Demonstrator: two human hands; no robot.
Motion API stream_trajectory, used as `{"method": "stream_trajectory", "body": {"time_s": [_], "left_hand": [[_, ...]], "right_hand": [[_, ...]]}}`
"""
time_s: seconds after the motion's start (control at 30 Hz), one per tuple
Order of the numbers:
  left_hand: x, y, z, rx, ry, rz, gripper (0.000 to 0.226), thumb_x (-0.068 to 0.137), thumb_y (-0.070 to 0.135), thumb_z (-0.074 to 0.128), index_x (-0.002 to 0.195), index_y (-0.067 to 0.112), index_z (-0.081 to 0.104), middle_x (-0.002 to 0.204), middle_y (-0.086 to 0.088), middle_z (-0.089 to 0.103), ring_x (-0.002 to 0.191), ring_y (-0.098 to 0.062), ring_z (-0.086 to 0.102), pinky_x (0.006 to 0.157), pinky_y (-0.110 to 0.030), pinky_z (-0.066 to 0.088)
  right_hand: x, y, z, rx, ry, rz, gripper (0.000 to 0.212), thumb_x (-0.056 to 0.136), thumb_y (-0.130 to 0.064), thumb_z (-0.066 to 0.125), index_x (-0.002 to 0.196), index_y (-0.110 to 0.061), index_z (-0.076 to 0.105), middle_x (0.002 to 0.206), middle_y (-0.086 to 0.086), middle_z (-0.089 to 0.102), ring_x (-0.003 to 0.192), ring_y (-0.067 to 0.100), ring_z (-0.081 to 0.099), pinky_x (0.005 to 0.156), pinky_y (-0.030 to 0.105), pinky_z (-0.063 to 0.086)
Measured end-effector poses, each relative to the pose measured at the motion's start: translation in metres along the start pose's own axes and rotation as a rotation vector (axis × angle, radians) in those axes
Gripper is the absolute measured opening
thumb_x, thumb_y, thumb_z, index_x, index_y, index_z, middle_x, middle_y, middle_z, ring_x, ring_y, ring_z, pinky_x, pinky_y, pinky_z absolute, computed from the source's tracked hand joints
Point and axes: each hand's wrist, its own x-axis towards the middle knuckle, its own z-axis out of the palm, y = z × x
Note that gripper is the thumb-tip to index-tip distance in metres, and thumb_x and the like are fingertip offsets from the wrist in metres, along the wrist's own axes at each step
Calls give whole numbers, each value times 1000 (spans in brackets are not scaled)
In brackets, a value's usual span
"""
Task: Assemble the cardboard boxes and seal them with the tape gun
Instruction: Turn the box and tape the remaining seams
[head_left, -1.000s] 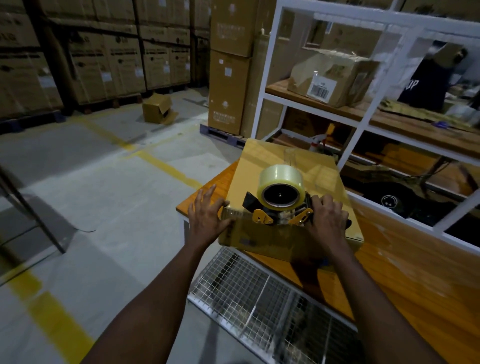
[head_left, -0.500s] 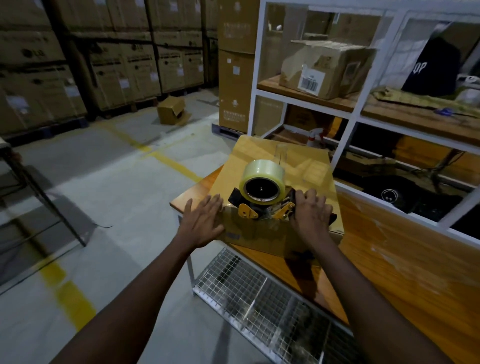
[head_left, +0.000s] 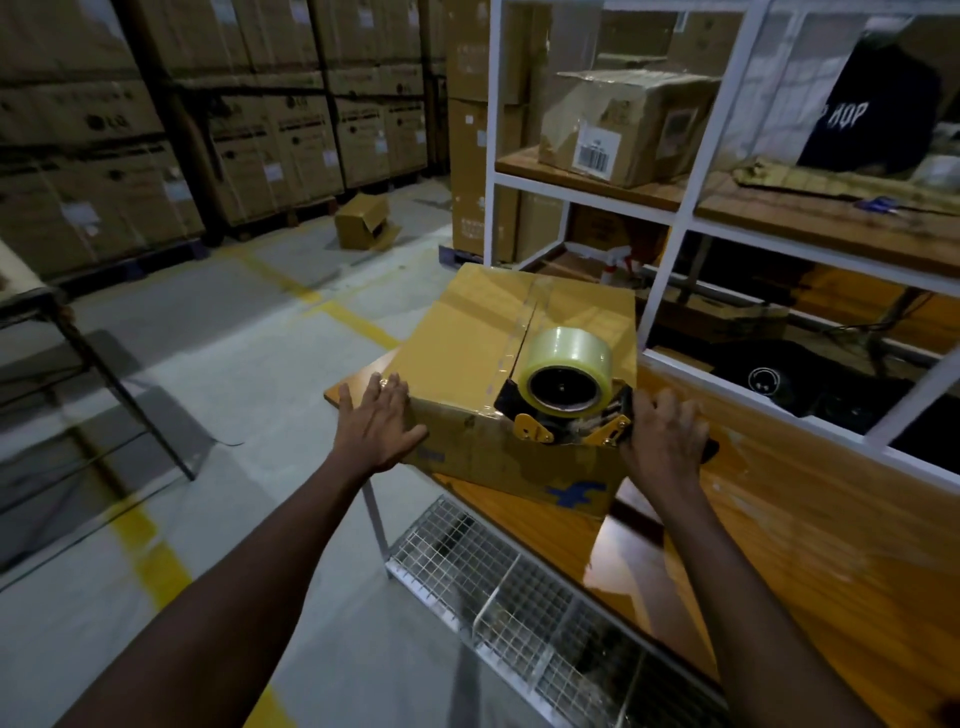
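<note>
A closed cardboard box (head_left: 467, 343) sits on the corner of the wooden table (head_left: 810, 525). A strip of clear tape runs along its top seam. The tape gun (head_left: 566, 395), with a clear tape roll and yellow and black frame, rests at the box's near top edge. My right hand (head_left: 662, 441) grips the tape gun's handle on the right. My left hand (head_left: 379, 421) lies flat, fingers spread, against the box's near left corner.
A white metal shelf frame (head_left: 670, 244) stands right behind the box, holding a labelled carton (head_left: 623, 124). A wire mesh rack (head_left: 524, 608) hangs under the table. Stacked cartons line the far wall, and a small open box (head_left: 363, 223) lies on the floor.
The tape gun has been drawn toward me to the box's near edge. My left hand has slid from the box's front face to its left corner. The view has shifted.
</note>
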Motion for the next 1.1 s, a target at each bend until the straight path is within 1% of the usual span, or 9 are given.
{"method": "stream_trajectory", "body": {"time_s": [0.03, 0.2, 0.37, 0.47, 0.67, 0.77, 0.83, 0.93, 1.1], "left_hand": [[-1, 10, -4, 1, -7, -2, 98, 79, 70, -2, 157, 14, 14, 166, -4, 8, 152, -26, 8, 115, -62, 4], [-9, 71, -14, 11, -67, 194, 106, 69, 72, -15, 158, 17, -1, 166, -4, 0, 152, -23, 5, 119, -56, -1], [-15, 73, -3, 64, -72, 189, 102, 71, 74, -13, 157, 20, -6, 165, -1, -8, 153, -22, -1, 118, -63, 2], [-15, 74, -6, 85, -99, 177, 103, 69, 74, -14, 157, 21, -8, 165, 1, -10, 153, -21, -2, 116, -63, 2], [-17, 82, -10, 42, -113, 128, 106, 68, 75, -15, 158, 20, -3, 166, 0, -6, 153, -23, -1, 116, -64, 0], [-18, 99, -16, 4, -124, 68, 94, 84, 74, -1, 158, 15, 1, 166, -4, -4, 152, -27, 1, 116, -64, 0], [-19, 118, -23, 23, -118, 127, 90, 88, 72, 2, 158, 16, -3, 165, -5, -9, 152, -26, -3, 117, -61, 0], [-22, 155, -23, 67, -92, 302, 101, 72, 72, -13, 156, 18, -9, 163, -4, -13, 152, -24, -4, 118, -58, -2], [-24, 163, -4, 104, -60, 320, 98, 73, 73, -9, 156, 20, -12, 164, -1, -14, 152, -23, -4, 117, -60, 0]], "right_hand": [[1, -1, 0, -21, 7, -3, 34, 83, -19, 69, 113, -14, 57, 104, 15, 51, 95, 37, 48, 76, 45, 40], [5, 0, -1, -27, -29, -3, 34, 84, -20, 67, 116, -17, 54, 103, 12, 49, 96, 34, 48, 74, 42, 39], [1, 10, -3, 18, -41, 1, 33, 86, -20, 67, 117, -20, 54, 104, 10, 49, 96, 34, 47, 76, 42, 38], [-8, 35, -7, 72, -46, 22, 42, 80, -19, 72, 119, -18, 55, 108, 13, 49, 99, 38, 47, 80, 45, 39], [-25, 85, -7, 98, -12, 95, 48, 75, -16, 75, 119, -14, 55, 110, 17, 50, 102, 40, 47, 88, 51, 39], [-28, 87, -7, 116, -51, 112, 48, 77, -15, 73, 121, -14, 54, 113, 16, 48, 104, 41, 45, 88, 52, 39], [-29, 87, -8, 111, -43, 101, 48, 77, -15, 72, 121, -14, 54, 113, 17, 48, 103, 41, 45, 87, 52, 40], [-28, 87, -10, 98, -50, 90, 50, 77, -15, 73, 123, -13, 54, 115, 16, 48, 104, 39, 45, 86, 49, 39], [-27, 87, -12, 119, -71, 71, 49, 78, -18, 72, 123, -14, 52, 117, 16, 47, 106, 40, 44, 87, 48, 38]]}}
